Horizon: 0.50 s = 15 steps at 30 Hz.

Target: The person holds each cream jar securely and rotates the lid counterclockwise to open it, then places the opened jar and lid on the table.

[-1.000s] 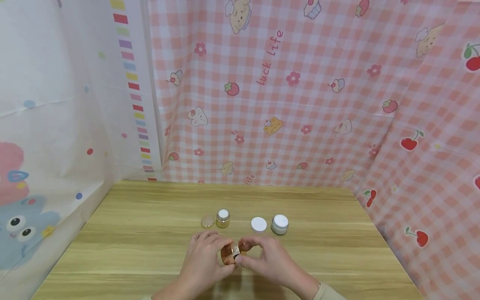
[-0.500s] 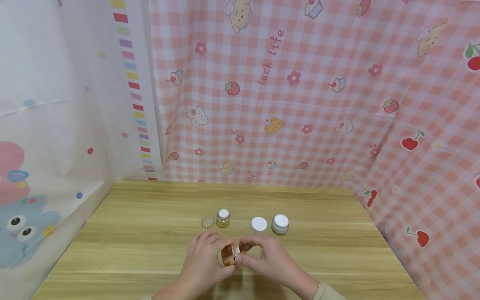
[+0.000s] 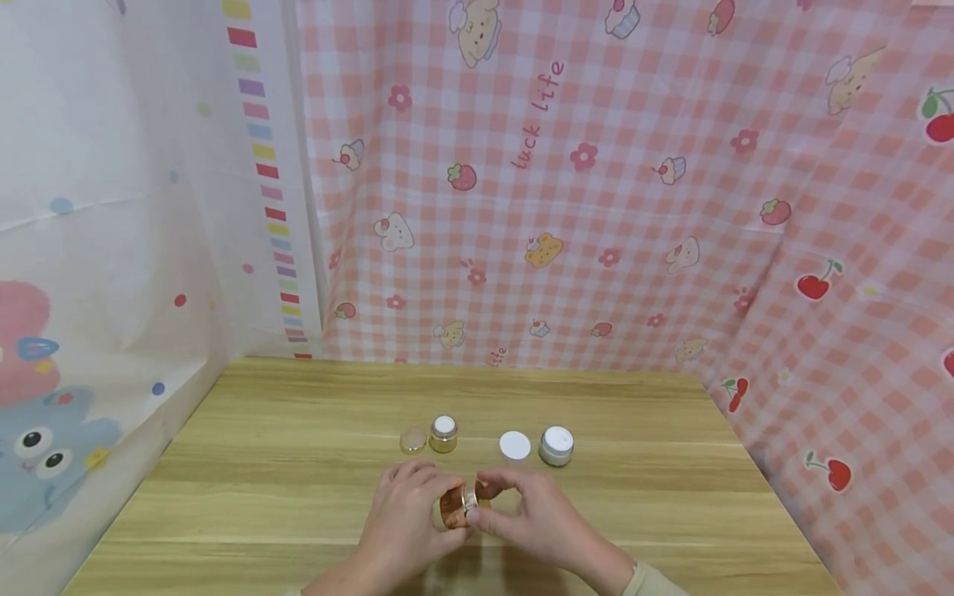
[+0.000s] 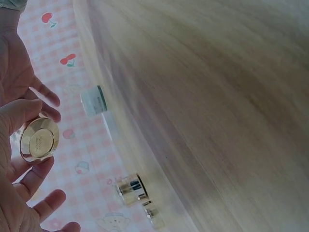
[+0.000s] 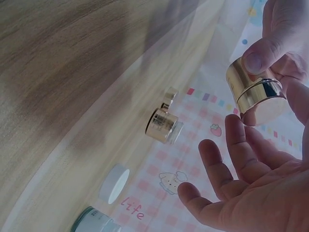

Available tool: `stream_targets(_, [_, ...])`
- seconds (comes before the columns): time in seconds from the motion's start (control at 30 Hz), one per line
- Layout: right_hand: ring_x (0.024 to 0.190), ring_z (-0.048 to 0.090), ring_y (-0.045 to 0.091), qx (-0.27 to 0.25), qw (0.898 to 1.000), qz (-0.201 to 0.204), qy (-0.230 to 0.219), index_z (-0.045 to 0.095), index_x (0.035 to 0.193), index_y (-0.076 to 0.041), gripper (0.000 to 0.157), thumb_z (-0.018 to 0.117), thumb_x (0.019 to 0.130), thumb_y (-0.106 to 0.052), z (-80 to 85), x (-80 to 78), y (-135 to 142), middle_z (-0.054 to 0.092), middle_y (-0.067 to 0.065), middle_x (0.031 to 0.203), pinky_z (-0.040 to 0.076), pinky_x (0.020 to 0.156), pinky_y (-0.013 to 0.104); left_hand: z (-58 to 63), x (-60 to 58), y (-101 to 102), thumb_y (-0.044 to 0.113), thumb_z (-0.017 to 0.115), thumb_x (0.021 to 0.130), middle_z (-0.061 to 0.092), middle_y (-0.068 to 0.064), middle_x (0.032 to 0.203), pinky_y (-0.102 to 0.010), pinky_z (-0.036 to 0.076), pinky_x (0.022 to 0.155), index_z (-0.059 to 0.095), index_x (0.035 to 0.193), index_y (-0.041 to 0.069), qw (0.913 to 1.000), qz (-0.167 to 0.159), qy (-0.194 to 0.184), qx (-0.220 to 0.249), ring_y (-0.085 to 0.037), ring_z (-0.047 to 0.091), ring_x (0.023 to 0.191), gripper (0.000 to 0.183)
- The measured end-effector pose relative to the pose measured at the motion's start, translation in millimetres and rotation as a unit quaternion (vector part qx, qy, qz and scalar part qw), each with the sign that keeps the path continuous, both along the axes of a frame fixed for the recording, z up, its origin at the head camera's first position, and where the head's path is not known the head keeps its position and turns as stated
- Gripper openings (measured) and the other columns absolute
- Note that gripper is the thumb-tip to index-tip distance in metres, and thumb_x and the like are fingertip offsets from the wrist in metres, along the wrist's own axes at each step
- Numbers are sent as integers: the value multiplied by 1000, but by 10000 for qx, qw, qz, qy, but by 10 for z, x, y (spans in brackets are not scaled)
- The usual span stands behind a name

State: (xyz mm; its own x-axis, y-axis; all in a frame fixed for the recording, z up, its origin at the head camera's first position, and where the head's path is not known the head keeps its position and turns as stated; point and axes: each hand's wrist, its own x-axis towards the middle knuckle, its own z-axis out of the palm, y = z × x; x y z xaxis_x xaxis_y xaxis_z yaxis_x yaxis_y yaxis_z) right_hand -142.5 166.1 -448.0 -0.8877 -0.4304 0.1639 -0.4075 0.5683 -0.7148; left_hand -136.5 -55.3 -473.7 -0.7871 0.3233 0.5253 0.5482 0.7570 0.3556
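A copper-gold cosmetic jar (image 3: 453,507) is held on its side above the front of the table, between both hands. My left hand (image 3: 408,511) grips its body, thumb below and fingers over the top. From the right, my right hand (image 3: 538,515) pinches the shiny lid end, thumb and index finger on the band. The jar's gold base (image 4: 39,141) faces the left wrist camera. In the right wrist view, the smooth lid (image 5: 264,107) sits against the body, and the other right fingers (image 5: 219,164) spread away from it.
Behind the hands stands an uncapped small gold jar (image 3: 443,439) with its gold lid (image 3: 413,440) to its left. A white lid (image 3: 515,445) lies beside an uncapped white jar (image 3: 556,451) to the right. Patterned cloth (image 3: 507,207) hangs around the wooden table (image 3: 298,472).
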Motion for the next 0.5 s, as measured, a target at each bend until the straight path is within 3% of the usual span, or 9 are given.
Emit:
stream_targets(0.2, [103, 70, 8, 73, 9999, 7, 137, 76, 125, -10, 46, 77, 97, -47, -16, 0, 4, 81, 0, 112, 58, 89, 27, -8, 2, 5, 33, 100, 63, 79, 10, 100, -52, 53, 99, 81, 105, 22, 10000, -1, 65, 1, -14, 68, 107, 47])
stream_targets(0.5, [108, 70, 10, 156, 9998, 35, 108, 75, 129, -11, 49, 77, 97, -48, -17, 0, 8, 80, 0, 119, 60, 92, 31, -26, 5, 0, 34, 100, 64, 79, 9, 99, -55, 53, 100, 81, 105, 23, 10000, 15, 28, -35, -15, 68, 107, 46])
